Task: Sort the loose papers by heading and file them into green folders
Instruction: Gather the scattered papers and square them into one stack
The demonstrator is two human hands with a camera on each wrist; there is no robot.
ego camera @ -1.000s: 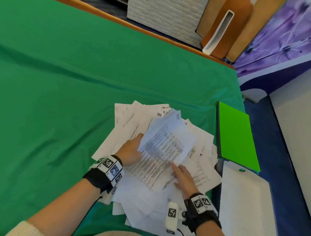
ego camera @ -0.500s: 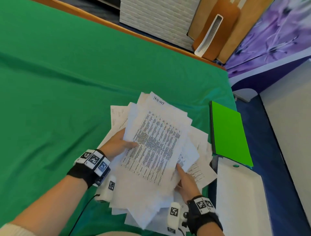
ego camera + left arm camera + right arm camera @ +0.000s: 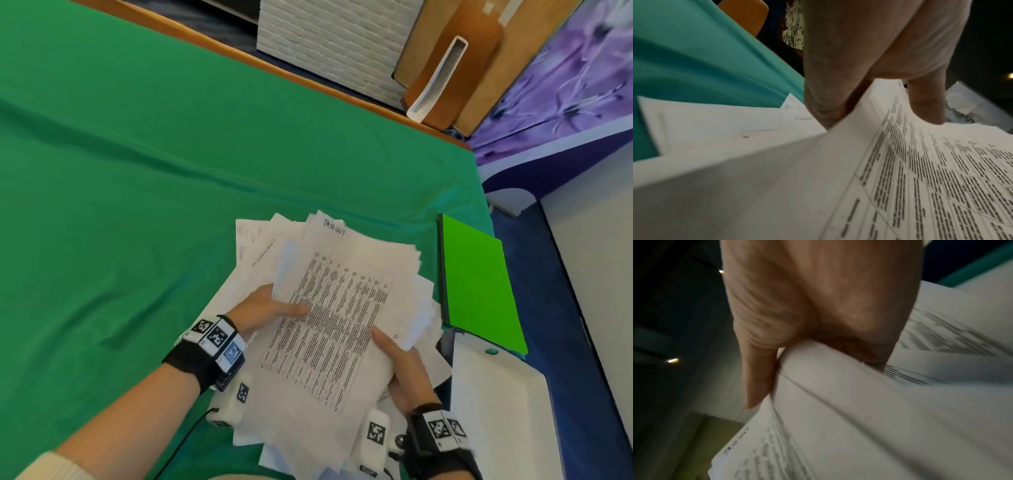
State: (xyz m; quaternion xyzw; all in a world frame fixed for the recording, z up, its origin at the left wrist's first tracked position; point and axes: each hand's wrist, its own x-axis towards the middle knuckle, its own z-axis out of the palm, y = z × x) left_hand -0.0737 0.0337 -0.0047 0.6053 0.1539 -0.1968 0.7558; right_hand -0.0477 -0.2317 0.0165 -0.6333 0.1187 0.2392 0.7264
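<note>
A thick sheaf of white printed papers (image 3: pixel 335 318) is lifted off the green cloth, its top sheet a dense table of text. My left hand (image 3: pixel 263 310) grips its left edge, thumb on top of the print, fingers underneath (image 3: pixel 838 104). My right hand (image 3: pixel 404 370) grips the lower right edge, thumb on the top sheet, and the sheets (image 3: pixel 859 402) bend in that grip. A few more loose papers (image 3: pixel 253 240) lie flat on the cloth beneath and to the left. A bright green folder (image 3: pixel 476 281) lies shut at the right of the pile.
A white tray-like object (image 3: pixel 496 404) with a green button sits on the table's right end just below the folder. The green cloth (image 3: pixel 137 171) stretches wide to the left and back. Beyond the table's wooden far edge stand a white brick-patterned box (image 3: pixel 329 44) and brown boards.
Both hands have gathered the scattered sheets into one sheaf and raised it off the cloth. The left hand went from resting on the pile to gripping its left edge.
</note>
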